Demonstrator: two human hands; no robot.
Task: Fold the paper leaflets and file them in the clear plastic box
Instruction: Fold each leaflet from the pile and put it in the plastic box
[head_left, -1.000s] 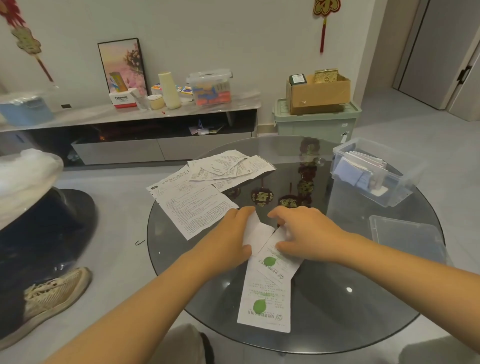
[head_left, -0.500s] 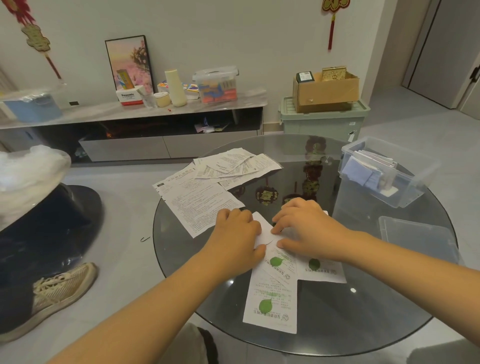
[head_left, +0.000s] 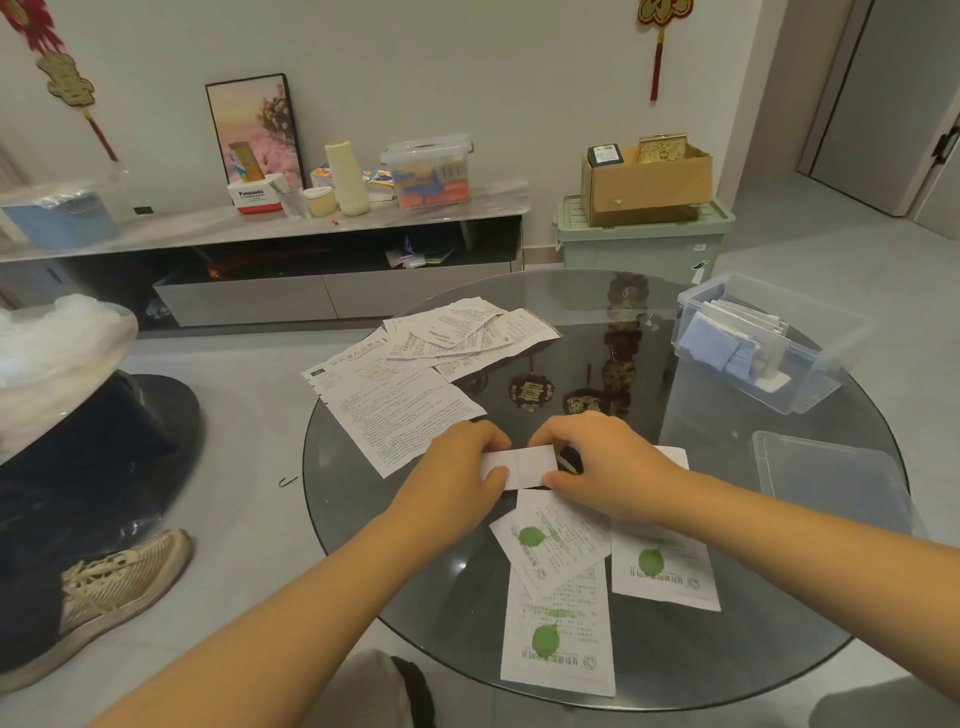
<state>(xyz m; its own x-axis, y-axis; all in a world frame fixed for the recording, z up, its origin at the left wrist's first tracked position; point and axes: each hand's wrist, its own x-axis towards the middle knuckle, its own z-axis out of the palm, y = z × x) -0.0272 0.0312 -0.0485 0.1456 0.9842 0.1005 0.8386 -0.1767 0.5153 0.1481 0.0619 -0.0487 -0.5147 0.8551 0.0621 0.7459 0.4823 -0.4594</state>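
Observation:
A small folded white leaflet (head_left: 524, 467) is held just above the round glass table (head_left: 675, 649). My left hand (head_left: 457, 467) pinches its left end and my right hand (head_left: 602, 462) pinches its right end. Below my hands lie three leaflets with green leaf marks (head_left: 558, 639), partly overlapping. A pile of unfolded printed leaflets (head_left: 415, 384) lies at the table's far left. The clear plastic box (head_left: 763, 343) stands at the far right with several folded papers inside.
The box's clear lid (head_left: 831, 478) lies flat on the table's right side. A low TV cabinet (head_left: 260, 244) with clutter runs along the wall. A green bin with a cardboard box (head_left: 644, 228) stands behind the table. A shoe (head_left: 104, 597) is on the floor at left.
Both hands have lifted a small folded leaflet off the green-marked leaflets and now pinch it at each end. A third green-marked leaflet has come into sight under my right forearm.

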